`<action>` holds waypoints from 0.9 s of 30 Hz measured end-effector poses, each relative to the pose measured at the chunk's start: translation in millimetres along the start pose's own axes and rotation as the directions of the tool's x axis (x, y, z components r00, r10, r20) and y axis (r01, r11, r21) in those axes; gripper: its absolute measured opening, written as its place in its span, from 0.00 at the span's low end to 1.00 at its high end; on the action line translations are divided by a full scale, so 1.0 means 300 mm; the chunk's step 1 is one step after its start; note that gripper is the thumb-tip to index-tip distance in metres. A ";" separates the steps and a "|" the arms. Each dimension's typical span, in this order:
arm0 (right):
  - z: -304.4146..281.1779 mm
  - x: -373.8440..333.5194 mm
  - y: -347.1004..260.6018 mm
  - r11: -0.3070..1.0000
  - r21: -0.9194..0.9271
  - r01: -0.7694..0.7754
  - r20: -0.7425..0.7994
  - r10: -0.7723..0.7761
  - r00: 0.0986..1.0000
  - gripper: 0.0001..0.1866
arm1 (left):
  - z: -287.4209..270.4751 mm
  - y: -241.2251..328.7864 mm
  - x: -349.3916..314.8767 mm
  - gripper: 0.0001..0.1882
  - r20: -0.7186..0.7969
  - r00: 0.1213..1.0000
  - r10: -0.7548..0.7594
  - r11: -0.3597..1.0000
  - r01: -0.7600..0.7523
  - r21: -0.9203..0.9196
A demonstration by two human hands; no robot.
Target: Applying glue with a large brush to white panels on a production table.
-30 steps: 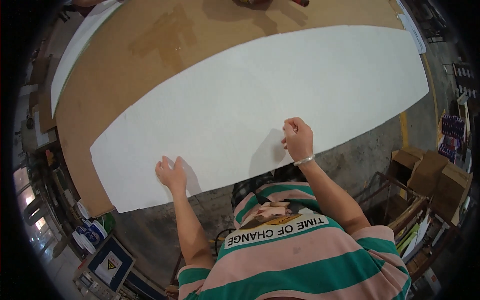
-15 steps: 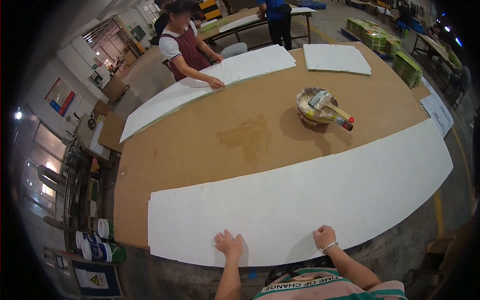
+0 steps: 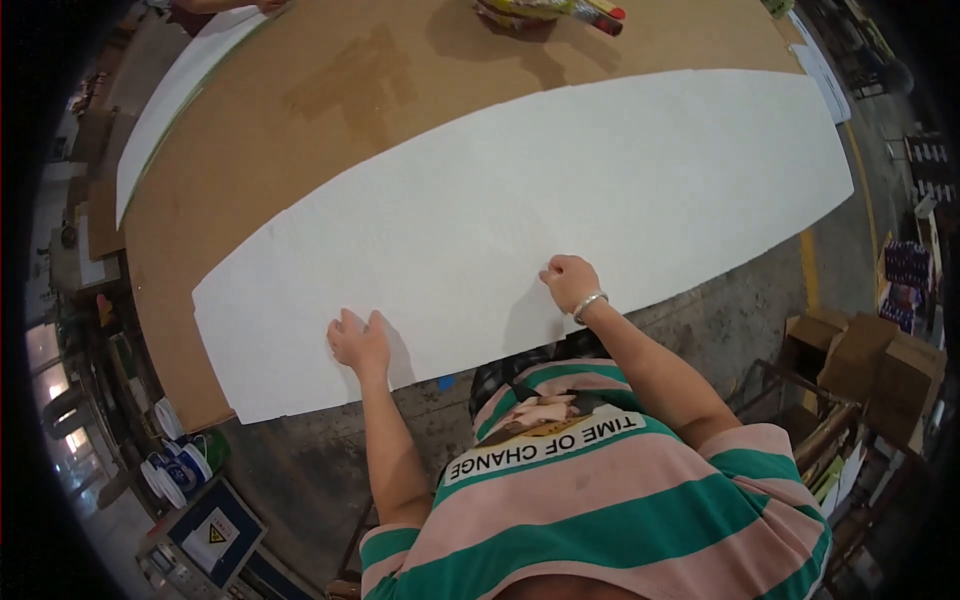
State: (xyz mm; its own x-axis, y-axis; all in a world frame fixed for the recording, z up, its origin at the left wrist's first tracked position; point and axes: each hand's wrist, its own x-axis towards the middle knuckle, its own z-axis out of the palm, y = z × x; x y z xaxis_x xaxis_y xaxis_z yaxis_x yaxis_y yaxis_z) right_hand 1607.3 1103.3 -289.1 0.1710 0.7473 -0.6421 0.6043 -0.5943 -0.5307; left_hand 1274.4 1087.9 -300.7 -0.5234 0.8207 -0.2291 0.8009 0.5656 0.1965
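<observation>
A long white sheet of board (image 3: 650,160) lies flat along the near side of the table, right in front of me. My left hand (image 3: 358,343) rests on the sheet near its front edge, fingers bent and apart, holding nothing. Farther right, my right hand (image 3: 572,284), with a bracelet at the wrist, is curled closed just over the sheet. Its palm side is hidden, so I cannot see whether anything is inside.
The brown tabletop (image 3: 330,190) shows beyond the sheet. At the top edge, a paste-smeared bowl (image 3: 515,14) with a brush handle (image 3: 600,17) is partly cut off. White sheets (image 3: 180,100) lie at the far left. Cardboard boxes (image 3: 870,370) stand right; buckets (image 3: 180,465) stand lower left.
The view has tilted down, so the co-worker and far tables have mostly left the picture. My left hand's fingers are more bent; my right hand stays curled on the sheet.
</observation>
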 end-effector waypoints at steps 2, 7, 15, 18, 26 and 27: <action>0.008 -0.015 0.011 1.000 -0.012 -0.014 0.002 0.014 1.000 0.10 | 0.009 -0.014 -0.006 0.34 0.013 1.000 -0.001 1.000 0.001 0.005; 0.036 -0.061 0.039 0.998 -0.031 0.050 -0.098 -0.052 0.994 0.10 | 0.003 -0.026 -0.046 0.34 0.034 0.999 -0.017 0.999 0.016 0.039; 0.031 -0.057 0.040 0.996 0.011 0.086 -0.102 -0.085 0.991 0.09 | -0.024 -0.010 -0.041 0.35 0.054 0.998 -0.026 1.000 0.026 -0.001; 0.029 -0.050 0.043 0.995 0.028 0.096 -0.093 -0.093 0.991 0.08 | -0.030 -0.010 -0.036 0.34 0.055 0.998 -0.012 1.000 0.013 -0.009; 0.033 -0.050 0.063 0.992 0.060 0.115 -0.103 -0.108 0.989 0.10 | -0.023 -0.011 -0.045 0.34 0.053 0.998 -0.018 1.000 0.018 -0.014; 0.034 -0.045 0.068 0.989 0.050 0.140 -0.122 -0.133 0.984 0.10 | -0.023 -0.011 -0.045 0.34 0.049 0.999 -0.009 1.000 0.009 -0.016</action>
State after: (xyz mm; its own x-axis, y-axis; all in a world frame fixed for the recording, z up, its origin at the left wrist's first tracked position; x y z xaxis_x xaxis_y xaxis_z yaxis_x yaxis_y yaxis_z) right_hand 1609.5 1078.0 -296.9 0.1827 0.8504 -0.4933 0.5824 -0.4979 -0.6426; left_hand 1276.8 1075.7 -291.6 -0.5154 0.8108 -0.2773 0.7913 0.5746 0.2091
